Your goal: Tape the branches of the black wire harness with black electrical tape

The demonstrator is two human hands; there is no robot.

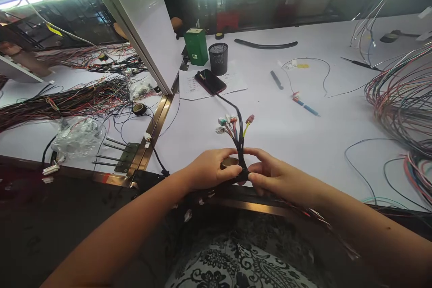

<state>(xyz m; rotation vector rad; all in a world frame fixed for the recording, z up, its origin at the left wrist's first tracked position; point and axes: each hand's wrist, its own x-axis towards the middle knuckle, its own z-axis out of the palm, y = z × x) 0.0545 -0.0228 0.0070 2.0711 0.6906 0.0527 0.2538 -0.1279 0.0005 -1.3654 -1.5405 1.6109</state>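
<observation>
Both hands meet at the front of the white table on a wire harness (240, 146), a black-wrapped bundle standing upright. Its branches end in small white, teal, orange and pink connectors (231, 121), and one dark branch reaches toward the phone. My left hand (216, 168) is closed around the base of the bundle, thumb pressed on it. Against that palm sits a tape roll (229, 162) with a brown core, partly covered by the fingers. My right hand (268, 171) pinches the same base from the right side. The fingertips behind the bundle are hidden.
A black phone (211, 82) lies on paper beside a mesh pen cup (218, 58) and a green box (196, 47). Coiled wires (401, 99) spread at the right. Left of the metal strip are a wire bundle (67, 99), a plastic bag (79, 136) and a pin block (126, 157).
</observation>
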